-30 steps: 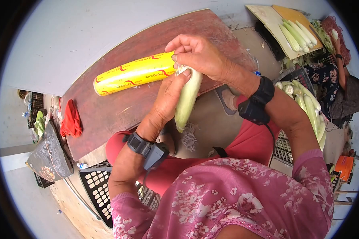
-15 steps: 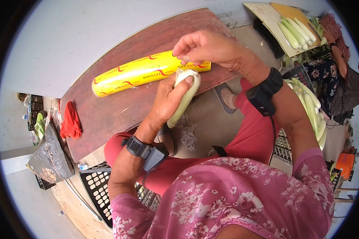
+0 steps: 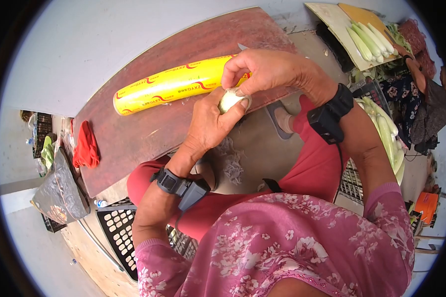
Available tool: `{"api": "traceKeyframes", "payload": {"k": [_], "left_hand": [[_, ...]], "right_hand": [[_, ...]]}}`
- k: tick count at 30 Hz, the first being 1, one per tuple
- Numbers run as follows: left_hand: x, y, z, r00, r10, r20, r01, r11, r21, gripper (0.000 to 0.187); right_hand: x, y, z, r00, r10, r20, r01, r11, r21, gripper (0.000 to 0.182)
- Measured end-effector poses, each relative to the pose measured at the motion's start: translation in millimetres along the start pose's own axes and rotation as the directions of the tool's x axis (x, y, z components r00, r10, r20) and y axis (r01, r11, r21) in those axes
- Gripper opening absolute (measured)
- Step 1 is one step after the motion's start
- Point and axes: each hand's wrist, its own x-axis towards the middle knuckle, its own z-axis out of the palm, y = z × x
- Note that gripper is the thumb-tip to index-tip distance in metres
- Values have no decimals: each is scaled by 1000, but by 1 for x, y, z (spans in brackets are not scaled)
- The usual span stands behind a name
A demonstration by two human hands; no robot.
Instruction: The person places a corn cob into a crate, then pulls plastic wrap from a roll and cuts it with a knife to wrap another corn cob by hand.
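Observation:
My left hand (image 3: 210,119) is wrapped round a long, pale green vegetable (image 3: 229,101), thumb along its side. Its whitish end faces up toward me, and most of its length is hidden by the hand. Over that end, the curled fingers and thumb of my right hand (image 3: 257,72) pinch at the rim. Behind both hands a yellow roll with red and black print (image 3: 173,85) lies across the dark red tabletop (image 3: 134,143). A grey pointed tip (image 3: 242,47) shows just beyond my right hand.
A red cloth (image 3: 86,146) lies at the table's left end. Pale shreds (image 3: 232,168) litter the floor between my legs. Black crates (image 3: 118,237) stand below. At right are stalks on a board (image 3: 371,42), more pale vegetables (image 3: 384,131) and another person (image 3: 428,106).
My left hand has turned the vegetable so its end points up toward me. The right hand has come down and closed onto that end. The yellow roll stays on the table.

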Motion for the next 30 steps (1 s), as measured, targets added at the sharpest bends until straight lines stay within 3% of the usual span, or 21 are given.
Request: {"api": "traceKeyframes", "payload": {"k": [5,11,17,25,30], "left_hand": [[0,-3,0,1000,17,-16,-17,999,28,41],[-1,-1,1,999,21,-32,-20,999,35,40],[-1,1,0,999,-22,-41,24,997,67,41],[1,-8,3,984,157,-81,-105,889,447,50],[1,-10,4,979,189,-80,-127,864,486,53]], "right_hand": [[4,-1,1,1000,14,5,-14,1000,-16,21],[3,1,0,990,18,-142,5,986,165,17],[-1,4,-1,997,-76,-34,71,990,-121,18],[1,-2,6,999,37,-29,-43,968,-245,17],[3,6,7,991,8,-133,-29,987,-157,16]]}}
